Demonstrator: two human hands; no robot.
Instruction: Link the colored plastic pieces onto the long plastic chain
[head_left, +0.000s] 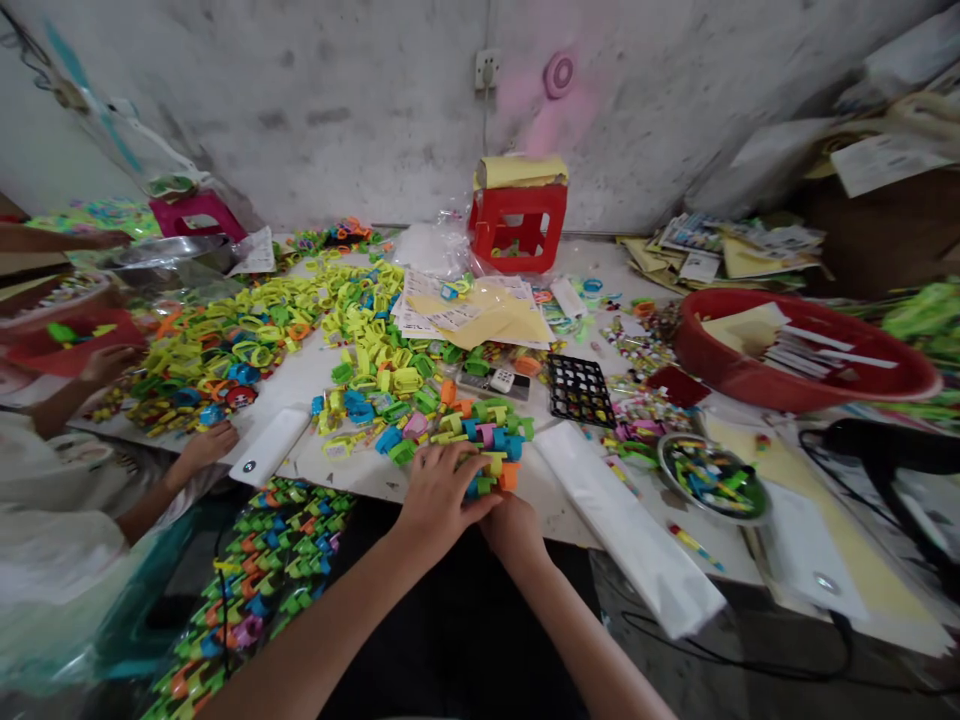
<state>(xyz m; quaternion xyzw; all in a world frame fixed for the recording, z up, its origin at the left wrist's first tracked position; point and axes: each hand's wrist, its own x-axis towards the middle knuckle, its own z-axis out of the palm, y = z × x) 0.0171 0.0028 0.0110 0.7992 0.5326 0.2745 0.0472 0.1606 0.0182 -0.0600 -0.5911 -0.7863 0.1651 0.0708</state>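
At the table's front edge, a block of toy watches (491, 432) in green, blue, orange, yellow and purple stands packed in rows. My left hand (439, 490) is closed over its near left side, the fingers bent round the watches. Against the near end of the block, beside an orange watch, my right hand (514, 530) is curled closed; its fingertips are hidden. A large heap of loose yellow and green toy watches (367, 320) spreads behind and to the left. Long rows of similar watches (277, 570) hang or lie below the table edge at left.
A long white packet (630, 530) juts over the front edge. A black grid tray (580, 390), metal bowl (712, 478) and red basin (802, 350) stand rightward. A red stool (519, 225) is at the wall. At left, another person's hands (206, 445) reach the heap beside a white device (270, 445).
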